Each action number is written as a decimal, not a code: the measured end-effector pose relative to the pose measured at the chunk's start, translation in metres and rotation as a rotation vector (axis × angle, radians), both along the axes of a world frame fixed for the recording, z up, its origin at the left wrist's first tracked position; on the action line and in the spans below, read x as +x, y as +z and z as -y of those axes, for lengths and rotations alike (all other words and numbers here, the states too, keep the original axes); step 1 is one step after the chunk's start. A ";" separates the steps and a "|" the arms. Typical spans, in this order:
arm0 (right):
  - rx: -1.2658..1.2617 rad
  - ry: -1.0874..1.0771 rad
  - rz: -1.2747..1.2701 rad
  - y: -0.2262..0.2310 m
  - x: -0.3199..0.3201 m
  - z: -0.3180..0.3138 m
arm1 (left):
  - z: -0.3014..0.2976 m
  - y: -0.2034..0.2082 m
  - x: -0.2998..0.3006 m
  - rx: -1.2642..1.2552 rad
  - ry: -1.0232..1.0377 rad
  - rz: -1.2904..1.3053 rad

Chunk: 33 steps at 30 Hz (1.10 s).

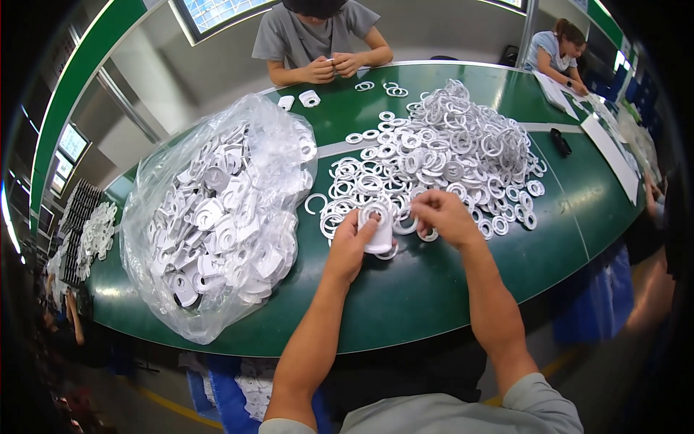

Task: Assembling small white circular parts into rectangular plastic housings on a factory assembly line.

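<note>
White plastic piece [379,230] sits gripped in my left hand [352,242] fingers over the green desk [434,289], while my right hand [441,215] pinches a ring [406,226] beside it.

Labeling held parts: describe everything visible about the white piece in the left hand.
The white piece is a small, flat, roughly rectangular part with rounded corners and a raised ring on its upper face; it looks like moulded plastic. It is held just above the green table at the near edge of the ring pile. The left hand grips its left side, thumb on top. The right hand pinches at the rings just to its right. Its underside is hidden.
</note>
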State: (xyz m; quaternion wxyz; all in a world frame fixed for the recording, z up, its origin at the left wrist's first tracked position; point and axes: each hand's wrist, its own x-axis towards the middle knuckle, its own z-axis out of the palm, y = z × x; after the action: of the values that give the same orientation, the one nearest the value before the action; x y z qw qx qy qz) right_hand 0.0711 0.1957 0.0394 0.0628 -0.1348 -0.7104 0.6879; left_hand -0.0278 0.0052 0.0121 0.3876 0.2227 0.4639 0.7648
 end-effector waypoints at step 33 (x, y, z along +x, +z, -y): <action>-0.007 -0.111 -0.002 -0.004 -0.003 0.020 | 0.001 0.000 0.003 -0.104 -0.073 0.115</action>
State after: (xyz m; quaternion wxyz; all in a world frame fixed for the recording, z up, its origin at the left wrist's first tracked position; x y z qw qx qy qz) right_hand 0.0681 0.1756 0.0351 0.1012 -0.1736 -0.6994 0.6859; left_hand -0.0248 0.0038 0.0122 0.4522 0.1748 0.4714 0.7367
